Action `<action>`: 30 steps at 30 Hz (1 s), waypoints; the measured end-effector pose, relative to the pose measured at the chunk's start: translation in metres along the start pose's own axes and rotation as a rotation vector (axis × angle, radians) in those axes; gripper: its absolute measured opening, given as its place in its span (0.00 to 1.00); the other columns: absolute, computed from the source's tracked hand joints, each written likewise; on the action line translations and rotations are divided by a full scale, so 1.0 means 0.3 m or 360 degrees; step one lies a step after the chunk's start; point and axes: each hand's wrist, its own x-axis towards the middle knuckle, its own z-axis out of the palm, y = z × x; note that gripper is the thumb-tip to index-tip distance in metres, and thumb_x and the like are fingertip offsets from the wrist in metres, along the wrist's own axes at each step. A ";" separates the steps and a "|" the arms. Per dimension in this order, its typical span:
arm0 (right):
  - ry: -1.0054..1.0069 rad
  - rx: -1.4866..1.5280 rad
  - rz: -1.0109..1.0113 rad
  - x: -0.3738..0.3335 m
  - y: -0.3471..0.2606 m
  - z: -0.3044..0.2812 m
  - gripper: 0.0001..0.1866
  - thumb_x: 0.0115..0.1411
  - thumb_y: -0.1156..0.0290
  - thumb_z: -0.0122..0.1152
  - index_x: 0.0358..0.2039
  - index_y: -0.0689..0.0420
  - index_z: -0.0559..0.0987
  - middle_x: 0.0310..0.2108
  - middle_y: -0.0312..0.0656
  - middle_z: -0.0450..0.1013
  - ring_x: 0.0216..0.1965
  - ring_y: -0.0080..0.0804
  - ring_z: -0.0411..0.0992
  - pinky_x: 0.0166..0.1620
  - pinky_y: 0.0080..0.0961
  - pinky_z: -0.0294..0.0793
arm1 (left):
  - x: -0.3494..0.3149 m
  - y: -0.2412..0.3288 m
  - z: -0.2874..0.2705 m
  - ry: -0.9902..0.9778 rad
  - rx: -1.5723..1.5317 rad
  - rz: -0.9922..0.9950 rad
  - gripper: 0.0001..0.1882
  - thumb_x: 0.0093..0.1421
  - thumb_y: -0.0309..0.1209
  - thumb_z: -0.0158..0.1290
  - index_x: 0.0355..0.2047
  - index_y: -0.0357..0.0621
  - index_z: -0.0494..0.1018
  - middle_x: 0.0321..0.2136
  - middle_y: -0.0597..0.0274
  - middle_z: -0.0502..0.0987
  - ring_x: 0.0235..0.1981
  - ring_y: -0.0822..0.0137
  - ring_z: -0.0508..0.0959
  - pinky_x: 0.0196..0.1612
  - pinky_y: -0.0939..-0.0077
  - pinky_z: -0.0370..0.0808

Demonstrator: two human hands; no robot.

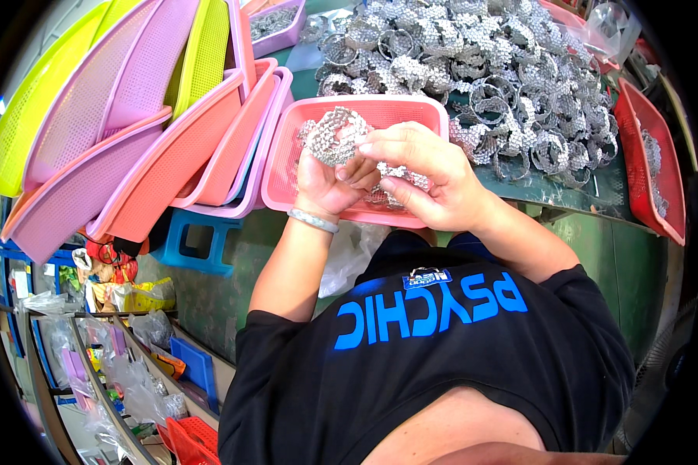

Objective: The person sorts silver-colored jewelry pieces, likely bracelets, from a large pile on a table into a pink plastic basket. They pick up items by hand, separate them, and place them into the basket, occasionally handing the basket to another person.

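My left hand (323,184) is raised over the near part of a pink basket (275,174), palm up. Its fingers are partly hidden behind a round silver, bumpy-textured bracelet (336,137), which it holds up. From the right comes my right hand (434,167), its fingers stretched out and their tips at the bracelet's right edge. The right thumb stands apart from those fingers. Between thumb and fingers, more silver bracelet pieces (402,177) show at the basket; whether the hand touches them I cannot tell.
A large heap of silver bracelets (512,85) covers the green table (605,194) beyond the basket. Stacked plastic baskets (174,155) lean at the left. A red basket (650,167) stands at the right edge, a blue stool (202,244) below left, and shelves (124,372) lower left.
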 end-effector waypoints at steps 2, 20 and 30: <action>-0.0023 0.0017 -0.0006 0.005 -0.008 -0.001 0.21 0.44 0.83 0.57 0.42 0.61 0.72 0.43 0.47 0.70 0.41 0.42 0.70 0.43 0.31 0.68 | -0.011 -0.014 0.009 0.0143 -0.0010 0.0080 0.24 0.59 0.49 0.32 0.30 0.41 0.68 0.07 0.68 0.59 0.10 0.73 0.56 0.16 0.81 0.52; -0.0052 -0.0081 -0.0113 -0.009 -0.032 0.031 0.19 0.40 0.82 0.60 0.37 0.58 0.75 0.40 0.42 0.72 0.40 0.43 0.69 0.43 0.33 0.69 | -0.012 0.003 -0.097 -0.0173 -0.0125 0.0017 0.31 0.60 0.52 0.32 0.41 0.33 0.68 0.35 0.45 0.73 0.21 0.62 0.74 0.27 0.66 0.75; -0.0250 -0.0078 -0.0148 -0.001 -0.032 0.006 0.18 0.41 0.82 0.57 0.37 0.62 0.74 0.39 0.47 0.72 0.39 0.42 0.71 0.44 0.34 0.68 | -0.087 0.033 -0.011 -0.0195 -0.0107 -0.0078 0.43 0.57 0.62 0.28 0.52 0.29 0.57 0.37 0.45 0.73 0.29 0.58 0.77 0.22 0.75 0.76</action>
